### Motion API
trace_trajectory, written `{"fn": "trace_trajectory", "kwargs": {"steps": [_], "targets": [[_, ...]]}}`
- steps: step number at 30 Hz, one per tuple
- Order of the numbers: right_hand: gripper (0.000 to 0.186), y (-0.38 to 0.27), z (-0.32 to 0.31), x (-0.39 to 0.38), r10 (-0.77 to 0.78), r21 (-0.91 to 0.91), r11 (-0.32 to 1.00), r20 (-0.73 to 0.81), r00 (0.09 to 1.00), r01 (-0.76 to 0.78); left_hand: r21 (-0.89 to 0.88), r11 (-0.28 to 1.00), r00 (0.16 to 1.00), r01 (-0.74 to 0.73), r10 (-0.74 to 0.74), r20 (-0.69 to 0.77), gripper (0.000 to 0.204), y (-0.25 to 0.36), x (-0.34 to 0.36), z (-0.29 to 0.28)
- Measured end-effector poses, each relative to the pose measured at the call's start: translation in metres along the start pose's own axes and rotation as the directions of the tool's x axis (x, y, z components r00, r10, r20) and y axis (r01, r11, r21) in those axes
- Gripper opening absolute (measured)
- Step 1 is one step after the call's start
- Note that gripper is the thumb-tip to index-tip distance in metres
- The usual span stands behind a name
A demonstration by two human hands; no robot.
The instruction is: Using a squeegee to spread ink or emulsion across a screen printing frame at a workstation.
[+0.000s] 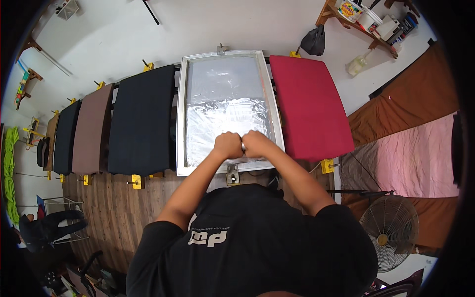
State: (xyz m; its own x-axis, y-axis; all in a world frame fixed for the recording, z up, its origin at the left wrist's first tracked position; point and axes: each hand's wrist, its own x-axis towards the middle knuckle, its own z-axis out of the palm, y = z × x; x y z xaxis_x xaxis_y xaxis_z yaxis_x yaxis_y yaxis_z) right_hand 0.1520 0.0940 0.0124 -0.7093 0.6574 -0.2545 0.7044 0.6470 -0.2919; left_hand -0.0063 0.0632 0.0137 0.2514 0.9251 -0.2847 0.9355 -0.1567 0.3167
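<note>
A silver-framed printing screen (181,114) lies flat in front of me, its mesh pale grey at the far end and shiny, wrinkled and reflective in the nearer half. Over its near end, my left hand (229,145) and my right hand (256,145) are side by side, knuckles up, fingers curled closed. Whatever they grip is hidden beneath them. A small silvery band shows where the two hands meet. Metal clamps stand at the screen's far and near edges, the near clamp (232,175) just below my hands.
Right of the screen is a board covered in red cloth (311,106); to the left are a black one (143,119), a mauve one (92,128) and others. Yellow brackets (137,181) hold them. A caged fan (389,232) stands at lower right. Another person (44,230) is at lower left.
</note>
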Motion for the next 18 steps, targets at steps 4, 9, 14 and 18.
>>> {"fn": "trace_trajectory", "kwargs": {"steps": [4,9,14,18], "targets": [[0.023,-0.010,0.015,-0.025,0.034,0.038,0.999,0.043,0.999,-0.035,0.000,1.000,0.999,-0.021,0.021,0.038,0.028,0.012,-0.026,0.011],[0.022,0.005,0.000,-0.006,0.010,0.151,0.988,0.105,0.994,-0.026,-0.072,0.995,0.988,0.062,-0.051,0.148,0.034,0.003,-0.008,-0.004],[0.023,0.006,-0.032,0.015,0.116,0.104,0.988,0.001,0.993,-0.116,-0.111,0.993,0.999,0.037,-0.034,0.022,0.031,-0.008,0.015,-0.018],[0.024,-0.010,0.017,-0.003,0.117,0.142,0.986,-0.244,0.963,-0.084,-0.120,0.986,0.919,-0.114,0.059,-0.391,0.026,-0.011,-0.005,0.040]]}}
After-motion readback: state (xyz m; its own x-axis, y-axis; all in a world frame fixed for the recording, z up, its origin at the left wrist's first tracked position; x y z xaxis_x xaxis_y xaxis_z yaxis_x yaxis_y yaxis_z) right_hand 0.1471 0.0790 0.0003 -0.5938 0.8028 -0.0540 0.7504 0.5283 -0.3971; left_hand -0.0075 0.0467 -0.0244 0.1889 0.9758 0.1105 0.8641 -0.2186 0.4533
